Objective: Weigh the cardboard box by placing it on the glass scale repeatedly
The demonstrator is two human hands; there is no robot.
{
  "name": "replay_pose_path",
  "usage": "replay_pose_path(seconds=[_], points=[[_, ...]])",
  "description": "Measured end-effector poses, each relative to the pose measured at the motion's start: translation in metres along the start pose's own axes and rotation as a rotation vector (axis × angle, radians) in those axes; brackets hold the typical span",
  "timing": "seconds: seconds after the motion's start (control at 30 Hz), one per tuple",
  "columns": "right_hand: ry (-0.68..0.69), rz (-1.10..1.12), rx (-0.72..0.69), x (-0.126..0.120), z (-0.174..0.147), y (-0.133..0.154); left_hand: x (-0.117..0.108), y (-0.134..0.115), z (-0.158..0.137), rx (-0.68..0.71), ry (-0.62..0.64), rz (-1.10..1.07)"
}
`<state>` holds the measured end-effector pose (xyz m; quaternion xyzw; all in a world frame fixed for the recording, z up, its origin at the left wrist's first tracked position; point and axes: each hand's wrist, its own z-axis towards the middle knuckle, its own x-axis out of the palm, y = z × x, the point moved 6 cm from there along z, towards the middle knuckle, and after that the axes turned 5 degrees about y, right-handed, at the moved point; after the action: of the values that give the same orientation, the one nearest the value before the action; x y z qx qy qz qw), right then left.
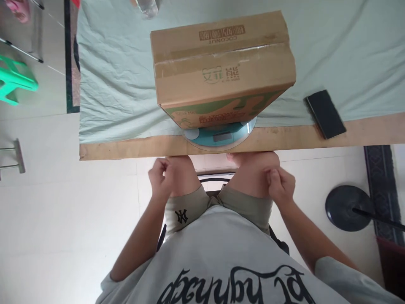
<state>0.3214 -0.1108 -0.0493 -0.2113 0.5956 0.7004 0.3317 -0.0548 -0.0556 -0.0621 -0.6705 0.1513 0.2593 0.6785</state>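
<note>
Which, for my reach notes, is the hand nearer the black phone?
Right: the right hand, by the right thigh, is lower left of the phone; the left hand, by the left thigh, lies farther left.

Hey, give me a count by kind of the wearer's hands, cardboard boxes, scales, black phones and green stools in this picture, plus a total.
Left hand and right hand: 2
Cardboard box: 1
Scale, partly hidden under the box: 1
Black phone: 1
Green stool, cut off by the picture's edge: 1
Total: 6
</note>
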Motion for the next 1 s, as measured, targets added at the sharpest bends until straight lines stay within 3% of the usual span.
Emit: replay_pose_path(seconds=[0.1,0.2,0.3,0.4,0.83,0.93,1.0], points=[[-0.068,0.131,0.037,-0.008,0.042,-0.003,0.001,-0.012,0.044,0.094,-0.002,-0.223],[-0.113,0.326,-0.019,-0.007,0.094,0.006,0.014,-0.038,0.085,0.155,0.160,-0.492],[-0.002,0.385,-0.090,0.004,0.137,0.020,0.027,-0.063,0.105,0.115,0.312,-0.634],[0.141,0.417,-0.107,0.018,0.158,0.028,0.033,-0.075,0.109,0.091,0.378,-0.691],[0.248,0.599,-0.086,0.035,0.175,0.036,0.029,-0.081,0.112,0.069,0.488,-0.740],[0.251,0.658,-0.070,0.026,0.162,0.048,0.025,-0.092,0.096,0.174,0.504,-0.812],[0.236,0.666,-0.089,0.010,0.134,0.059,0.014,-0.095,0.066,0.235,0.463,-0.837]])
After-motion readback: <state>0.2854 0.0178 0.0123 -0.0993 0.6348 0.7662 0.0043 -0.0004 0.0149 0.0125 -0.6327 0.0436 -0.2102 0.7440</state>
